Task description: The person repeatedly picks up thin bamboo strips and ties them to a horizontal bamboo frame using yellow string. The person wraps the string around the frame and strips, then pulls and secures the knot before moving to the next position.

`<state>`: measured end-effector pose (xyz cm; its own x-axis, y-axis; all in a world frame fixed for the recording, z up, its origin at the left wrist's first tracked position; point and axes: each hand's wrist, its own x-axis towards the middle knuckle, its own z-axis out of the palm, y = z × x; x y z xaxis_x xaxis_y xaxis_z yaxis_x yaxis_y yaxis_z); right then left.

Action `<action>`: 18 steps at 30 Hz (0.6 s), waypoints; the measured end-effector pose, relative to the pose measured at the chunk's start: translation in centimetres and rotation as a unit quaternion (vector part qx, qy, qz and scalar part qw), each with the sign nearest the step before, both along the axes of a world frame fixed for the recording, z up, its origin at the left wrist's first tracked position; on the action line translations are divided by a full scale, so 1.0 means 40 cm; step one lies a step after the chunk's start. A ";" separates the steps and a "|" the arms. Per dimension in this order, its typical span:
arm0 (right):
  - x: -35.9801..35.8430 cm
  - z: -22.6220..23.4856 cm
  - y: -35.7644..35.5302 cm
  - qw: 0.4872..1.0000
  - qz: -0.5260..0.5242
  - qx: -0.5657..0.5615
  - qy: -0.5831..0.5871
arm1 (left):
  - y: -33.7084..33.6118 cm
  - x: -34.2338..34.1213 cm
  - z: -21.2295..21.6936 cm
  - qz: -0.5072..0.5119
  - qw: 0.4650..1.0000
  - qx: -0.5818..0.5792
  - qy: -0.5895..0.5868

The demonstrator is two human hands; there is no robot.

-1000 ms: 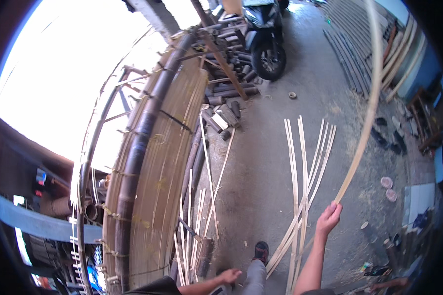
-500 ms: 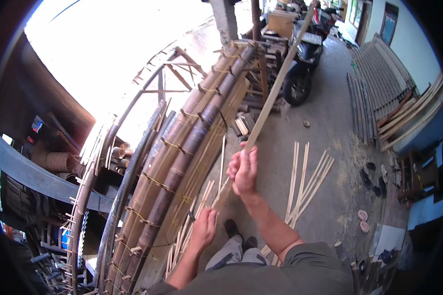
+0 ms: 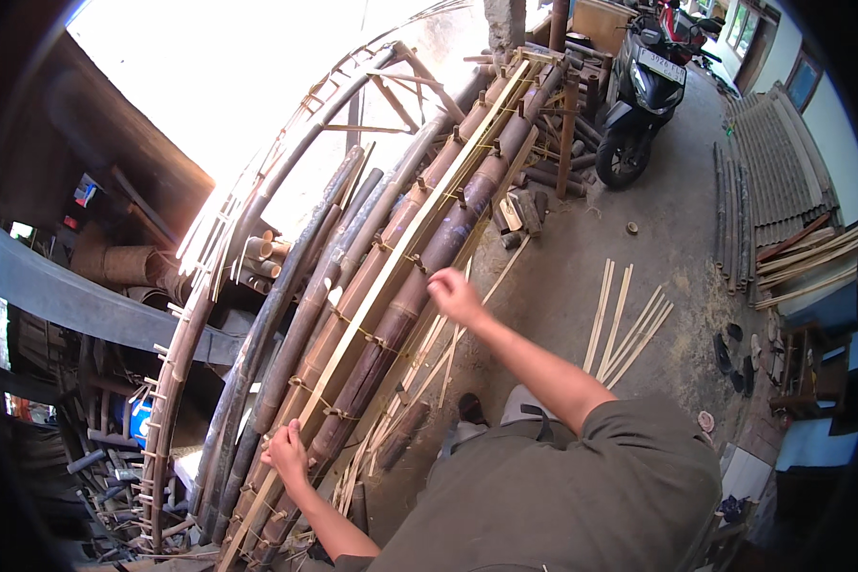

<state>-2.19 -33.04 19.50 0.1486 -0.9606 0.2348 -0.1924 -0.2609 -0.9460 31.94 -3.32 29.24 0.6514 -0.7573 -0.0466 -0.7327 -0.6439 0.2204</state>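
A long pale bamboo strip (image 3: 405, 255) lies lengthwise along a rack of brown bamboo poles (image 3: 391, 329), between the upright pegs. My left hand (image 3: 290, 456) is closed on this strip near its close end. Over the dark right-hand pole, my right hand (image 3: 456, 295) is held with its fingers curled, apart from the strip. Whatever may be inside those fingers is hidden. Yellow ties (image 3: 341, 412) cross the poles at intervals.
Thin strips (image 3: 629, 329) lie fanned on the floor to the right, and more (image 3: 391, 415) lie beside the rack. A motorbike (image 3: 639, 105) stands at the far right. A curved pegged frame (image 3: 186, 353) rises at left. Wooden offcuts (image 3: 520, 212) sit near the rack's far end.
The long strip, held up in both hands before, has come down onto the rack at left. My right hand has let go of it; my left hand moved left. My body leans over the rack.
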 end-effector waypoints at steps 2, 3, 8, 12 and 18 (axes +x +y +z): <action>-0.129 -0.086 -0.140 0.970 -0.161 -0.002 0.181 | -0.017 0.033 -0.040 0.031 0.999 0.026 0.002; -0.169 -0.087 -0.198 0.953 -0.193 0.032 0.230 | -0.010 0.046 -0.061 0.043 0.999 0.029 -0.015; -0.247 -0.127 -0.386 0.889 -0.166 0.098 0.416 | -0.069 0.006 -0.113 0.119 0.983 0.004 -0.138; -0.267 -0.225 -0.455 0.877 -0.016 0.149 0.457 | -0.297 -0.142 -0.059 0.067 0.994 -0.080 -0.019; -0.494 -0.408 -0.504 0.746 0.276 0.153 0.586 | -0.777 -0.559 0.014 -0.057 0.987 -0.141 0.052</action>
